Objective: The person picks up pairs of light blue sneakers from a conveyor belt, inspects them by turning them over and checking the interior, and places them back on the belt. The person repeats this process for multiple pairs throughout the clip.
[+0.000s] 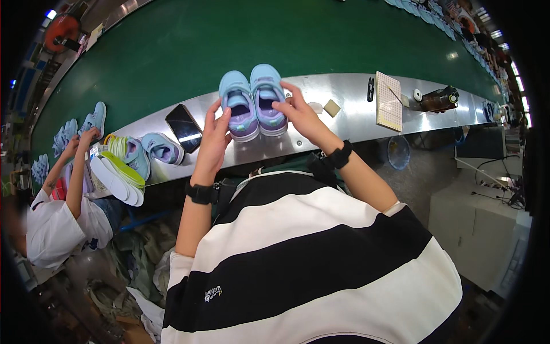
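Left hand point(215, 135) grips outer side of left shoe point(239, 106), fingers curled on heel edge. Right hand point(298, 114) grips outer side of right shoe point(268, 98). Pair of light blue shoes with purple lining, pressed side by side between hands, heels toward person, resting on metal ledge point(355, 120) at green belt point(258, 40) edge. Phone point(183, 127) just left of left hand. Notepad point(388, 101) well right of right hand. Insoles point(117, 175) stacked far left, beside co-worker's arm point(77, 172).
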